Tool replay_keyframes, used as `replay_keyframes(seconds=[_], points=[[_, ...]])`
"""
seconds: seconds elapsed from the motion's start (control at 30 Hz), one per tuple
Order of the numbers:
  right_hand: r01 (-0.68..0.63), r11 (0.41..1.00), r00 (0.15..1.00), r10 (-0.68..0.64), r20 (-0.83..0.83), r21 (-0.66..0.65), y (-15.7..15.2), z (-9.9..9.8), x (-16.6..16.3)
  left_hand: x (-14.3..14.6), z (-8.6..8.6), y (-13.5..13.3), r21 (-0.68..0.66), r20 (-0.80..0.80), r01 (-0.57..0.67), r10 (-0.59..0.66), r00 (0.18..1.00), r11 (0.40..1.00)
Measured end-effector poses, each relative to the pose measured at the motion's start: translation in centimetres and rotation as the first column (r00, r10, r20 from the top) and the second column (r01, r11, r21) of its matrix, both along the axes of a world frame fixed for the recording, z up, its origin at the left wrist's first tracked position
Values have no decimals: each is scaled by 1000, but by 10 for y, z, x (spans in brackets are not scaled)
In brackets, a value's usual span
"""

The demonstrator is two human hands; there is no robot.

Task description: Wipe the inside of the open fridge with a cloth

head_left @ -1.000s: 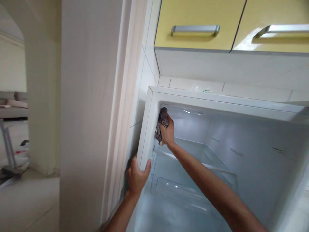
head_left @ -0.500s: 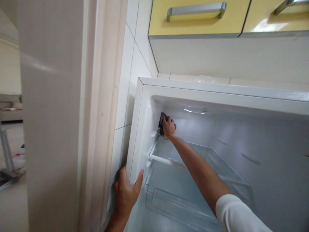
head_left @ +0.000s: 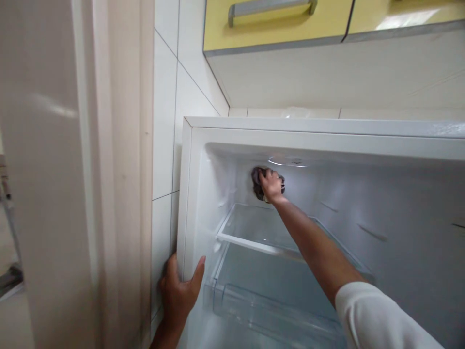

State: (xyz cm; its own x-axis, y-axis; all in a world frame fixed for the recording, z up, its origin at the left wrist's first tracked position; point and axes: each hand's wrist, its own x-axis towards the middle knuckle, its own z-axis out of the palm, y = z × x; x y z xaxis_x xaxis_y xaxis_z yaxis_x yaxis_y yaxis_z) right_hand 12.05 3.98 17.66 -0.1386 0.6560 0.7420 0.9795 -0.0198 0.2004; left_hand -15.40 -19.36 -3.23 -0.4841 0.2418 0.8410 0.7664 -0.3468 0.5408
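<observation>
My right hand [head_left: 271,185] reaches deep into a white fridge [head_left: 308,127] and presses a dark, bunched cloth [head_left: 257,184] against the upper back wall, near the left corner. Its fingers are closed over the cloth, which shows on both sides of them. With my left hand [head_left: 178,293] I hold the fridge's left front edge. The thumb lies on the front frame, while the other fingers go round the outer side and are partly hidden. Below my right forearm a glass shelf [head_left: 250,242] with a white front rim spans the inside.
A clear plastic drawer or bin [head_left: 254,303] sits lower in the fridge. Yellow cabinets [head_left: 276,29] with metal handles hang above. At left, a pale door frame [head_left: 116,169] and white wall tiles [head_left: 163,121] stand close to the fridge side.
My right hand has moved the cloth from the left back corner rightward along the back wall. My left hand keeps its place on the fridge edge. The whole view has shifted somewhat.
</observation>
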Motion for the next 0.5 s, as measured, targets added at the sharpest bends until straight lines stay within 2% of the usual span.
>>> replay_keyframes(seconds=[0.13, 0.3, 0.4, 0.5], points=[[161, 984, 980, -150, -129, 79, -14, 4, 54, 0, 2, -2, -29, 36, 19, -18, 999, 999], [277, 954, 924, -232, -304, 113, -29, -10, 110, 1, 4, -4, -60, 73, 54, -49, 996, 997], [320, 945, 860, -264, -437, 59, -32, -17, 127, 2, 5, -5, -72, 97, 82, -75, 992, 994], [295, 955, 849, -262, -460, 1, -31, -21, 130, 2, 6, -5, -75, 103, 82, -74, 992, 994]])
